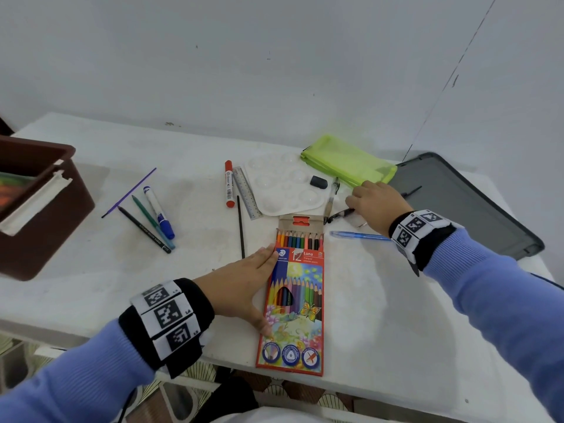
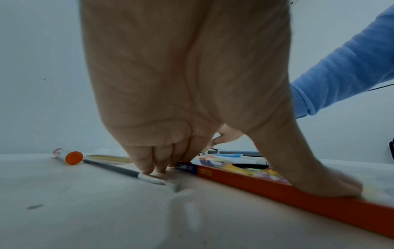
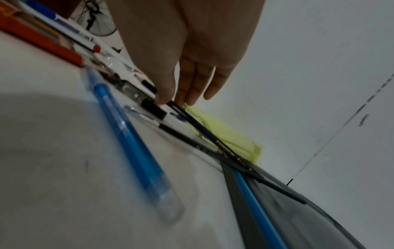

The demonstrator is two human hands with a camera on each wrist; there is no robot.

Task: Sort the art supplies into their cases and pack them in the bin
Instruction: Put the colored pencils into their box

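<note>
A coloured pencil box (image 1: 293, 306) lies open at the table's front, pencil tips showing at its top. My left hand (image 1: 259, 285) rests on its left side, fingers (image 2: 149, 160) straight against the edge and thumb (image 2: 332, 185) flat on the face. Further right, my right hand (image 1: 357, 203) reaches down beside the green pouch (image 1: 348, 161). In the right wrist view its thumb and fingers (image 3: 170, 99) pinch the end of a dark pencil (image 3: 213, 139) with gold lettering, whose far end lies over the grey lid (image 1: 457, 203). The brown bin (image 1: 45, 209) stands at the far left.
A white palette (image 1: 283, 184), ruler (image 1: 245, 192), red marker (image 1: 229, 184) and thin black brush (image 1: 241, 227) lie mid-table. A blue marker (image 1: 158, 212), black pencil (image 1: 143, 230) and purple stick (image 1: 128, 193) lie left. A blue pen (image 1: 360, 236) lies under my right wrist.
</note>
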